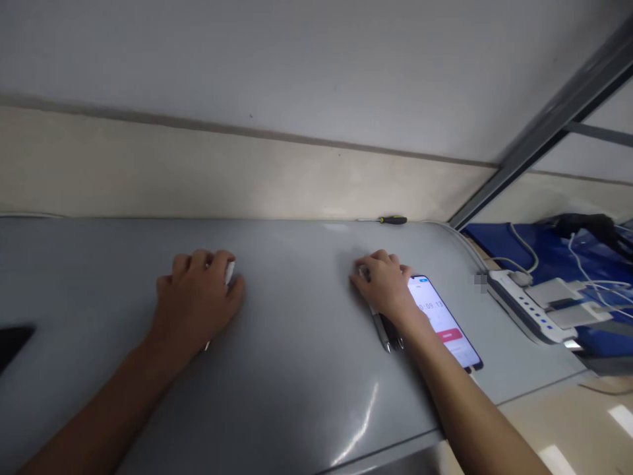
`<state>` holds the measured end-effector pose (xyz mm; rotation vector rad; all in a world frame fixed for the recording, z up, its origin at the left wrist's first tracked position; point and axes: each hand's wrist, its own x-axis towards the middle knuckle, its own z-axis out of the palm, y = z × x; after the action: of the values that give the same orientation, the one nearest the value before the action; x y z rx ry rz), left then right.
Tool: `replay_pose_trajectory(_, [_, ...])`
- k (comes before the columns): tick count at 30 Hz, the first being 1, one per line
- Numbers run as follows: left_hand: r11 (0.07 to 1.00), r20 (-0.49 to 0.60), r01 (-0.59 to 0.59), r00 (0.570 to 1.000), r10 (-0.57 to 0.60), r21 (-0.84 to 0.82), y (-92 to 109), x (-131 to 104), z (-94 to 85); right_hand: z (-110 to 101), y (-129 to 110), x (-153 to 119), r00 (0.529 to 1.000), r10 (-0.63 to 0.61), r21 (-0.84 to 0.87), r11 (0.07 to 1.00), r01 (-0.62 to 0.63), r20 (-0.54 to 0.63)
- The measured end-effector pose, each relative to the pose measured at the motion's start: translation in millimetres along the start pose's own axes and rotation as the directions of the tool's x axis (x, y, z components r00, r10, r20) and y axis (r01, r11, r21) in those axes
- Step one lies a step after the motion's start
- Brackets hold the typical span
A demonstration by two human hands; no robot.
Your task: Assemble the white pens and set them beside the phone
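Observation:
My left hand [198, 293] is curled down on the grey desktop, closed around a slim white object [230, 272]. Its pale end shows between thumb and forefinger, and a small thin tip [208, 345] pokes out below the wrist; the rest is hidden by the palm. Farther right, my right hand [386, 284] rests with bent fingers over a small bunch of pens [382, 333]. Their pointed ends stick out toward me from under the palm, one grey and the others dark. Just beside that hand lies a lit smartphone [448, 323] with a timer on its screen, partly covered by the forearm.
A screwdriver [393, 220] with a black and yellow handle lies against the wall. At the right stands a white power strip [527, 310] with plugged chargers and cables, near a blue surface [593, 264] and a metal post [514, 158]. A dark object [14, 343] enters from the left edge.

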<state>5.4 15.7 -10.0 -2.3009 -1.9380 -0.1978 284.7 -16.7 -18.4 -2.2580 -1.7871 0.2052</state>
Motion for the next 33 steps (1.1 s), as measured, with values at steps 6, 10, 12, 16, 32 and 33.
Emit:
replay_pose_trajectory(6, [0.995, -0.025, -0.065, 0.997, 0.067, 0.072, 3, -5, 5.9, 4, -5, -5, 0.984, -0.134, 0.059, 0.988, 0.142, -0.118])
replay_pose_trajectory(10, [0.995, -0.082, -0.081, 0.993, 0.086, 0.061, 3, -8, 7.4, 10, -14, -14, 0.946, -0.296, 0.069, 0.949, 0.307, -0.131])
replay_pose_trajectory(12, [0.995, -0.094, -0.084, 0.992, 0.089, 0.055, 4, -9, 7.0, 13, -20, -18, 0.92, -0.371, 0.088, 0.92, 0.383, -0.125])
replay_pose_trajectory(16, [0.993, -0.058, -0.119, 0.991, 0.118, -0.011, 6, -7, 7.2, 15, -27, -25, 0.885, -0.461, 0.159, 0.871, 0.465, -0.068])
replay_pose_trajectory(32, [0.685, -0.174, -0.447, 0.885, 0.432, -0.575, 29, -17, 11.0, 10, -34, -26, 0.838, -0.544, 0.596, 0.684, 0.421, 0.032])
replay_pose_trajectory(33, [0.683, -0.167, -0.447, 0.884, 0.436, -0.578, 27, -15, 11.4, 9, -33, -25, 0.853, -0.521, 0.633, 0.672, 0.385, 0.034])
